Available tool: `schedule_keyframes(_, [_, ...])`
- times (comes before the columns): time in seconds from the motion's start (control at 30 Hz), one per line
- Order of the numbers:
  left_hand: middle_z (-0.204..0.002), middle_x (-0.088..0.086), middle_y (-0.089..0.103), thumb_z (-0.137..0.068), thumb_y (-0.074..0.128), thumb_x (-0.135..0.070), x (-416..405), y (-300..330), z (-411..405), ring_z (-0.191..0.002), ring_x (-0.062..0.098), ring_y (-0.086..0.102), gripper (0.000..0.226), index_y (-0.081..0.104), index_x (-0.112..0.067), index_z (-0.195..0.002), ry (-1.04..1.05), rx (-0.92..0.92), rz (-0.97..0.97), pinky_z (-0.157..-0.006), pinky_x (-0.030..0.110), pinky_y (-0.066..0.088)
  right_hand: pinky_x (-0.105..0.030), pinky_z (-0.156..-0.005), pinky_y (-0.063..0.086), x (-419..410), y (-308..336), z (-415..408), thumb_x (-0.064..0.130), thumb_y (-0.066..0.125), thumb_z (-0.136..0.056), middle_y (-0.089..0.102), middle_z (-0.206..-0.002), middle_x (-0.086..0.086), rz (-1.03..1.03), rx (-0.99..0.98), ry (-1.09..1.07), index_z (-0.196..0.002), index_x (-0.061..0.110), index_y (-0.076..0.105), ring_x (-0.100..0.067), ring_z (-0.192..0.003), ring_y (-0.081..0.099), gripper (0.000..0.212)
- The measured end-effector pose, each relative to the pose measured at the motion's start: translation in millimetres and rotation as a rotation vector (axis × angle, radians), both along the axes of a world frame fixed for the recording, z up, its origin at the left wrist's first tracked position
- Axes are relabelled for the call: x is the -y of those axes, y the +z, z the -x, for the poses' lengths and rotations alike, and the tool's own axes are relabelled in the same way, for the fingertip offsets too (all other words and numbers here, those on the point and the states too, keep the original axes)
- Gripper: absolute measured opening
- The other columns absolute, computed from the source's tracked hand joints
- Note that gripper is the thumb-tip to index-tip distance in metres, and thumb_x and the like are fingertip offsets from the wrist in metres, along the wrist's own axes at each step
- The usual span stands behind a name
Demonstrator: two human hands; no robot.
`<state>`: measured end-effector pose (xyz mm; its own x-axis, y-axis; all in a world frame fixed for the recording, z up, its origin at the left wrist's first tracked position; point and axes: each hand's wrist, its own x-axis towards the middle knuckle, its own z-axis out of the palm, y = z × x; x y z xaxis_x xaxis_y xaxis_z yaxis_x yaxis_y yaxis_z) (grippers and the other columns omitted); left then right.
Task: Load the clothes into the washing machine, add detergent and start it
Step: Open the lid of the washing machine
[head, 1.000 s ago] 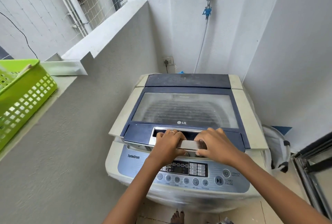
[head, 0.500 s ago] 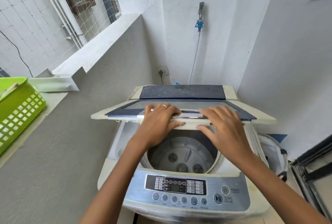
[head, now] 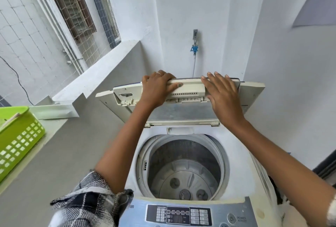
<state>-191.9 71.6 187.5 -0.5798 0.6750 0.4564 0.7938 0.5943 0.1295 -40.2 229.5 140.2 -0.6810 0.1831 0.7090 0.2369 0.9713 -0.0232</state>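
A white top-loading washing machine (head: 254, 195) stands in front of me with its folding lid (head: 183, 112) raised almost upright, underside facing me. My left hand (head: 157, 88) grips the lid's top edge, thumb on the underside. My right hand (head: 221, 92) lies flat against the lid's upper edge with the fingers spread. The steel drum (head: 183, 170) is exposed and holds no clothes. The control panel (head: 183, 215) with its buttons and power key runs along the near edge. No clothes pile or detergent shows in view.
A lime green perforated basket (head: 18, 137) sits on the grey ledge at the left. A tap with a blue fitting and hose (head: 194, 48) is on the back wall above the lid. White walls close in behind and right; a netted window is upper left.
Both hands have lifted the lid from closed flat to nearly upright, folding it back. The drum, covered a second ago, now lies exposed.
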Motion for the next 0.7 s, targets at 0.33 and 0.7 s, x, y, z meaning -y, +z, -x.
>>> schedule_keyframes(0.33, [-0.154, 0.005, 0.03, -0.096, 0.041, -0.047, -15, -38, 10, -0.146, 0.025, 0.017, 0.061, 0.027, -0.02, -0.149, 0.043, -0.109, -0.188, -0.119, 0.042, 0.008, -0.048, -0.118, 0.014, -28, 20, 39, -0.021, 0.042, -0.078, 0.035, -0.151, -0.012, 0.015, 0.086, -0.041, -0.146, 0.011, 0.033, -0.032, -0.142, 0.027, 0.076])
schedule_keyframes(0.7, [-0.16, 0.003, 0.011, -0.097, 0.031, -0.053, -56, -23, 65, -0.148, 0.024, 0.003, 0.069, 0.009, -0.018, -0.153, 0.087, -0.075, 0.025, -0.121, 0.042, 0.0, -0.045, -0.117, 0.005, -63, 42, 93, -0.007, 0.045, -0.086, 0.024, -0.155, -0.009, 0.1, 0.239, -0.064, -0.15, 0.014, 0.02, -0.028, -0.145, 0.017, 0.071])
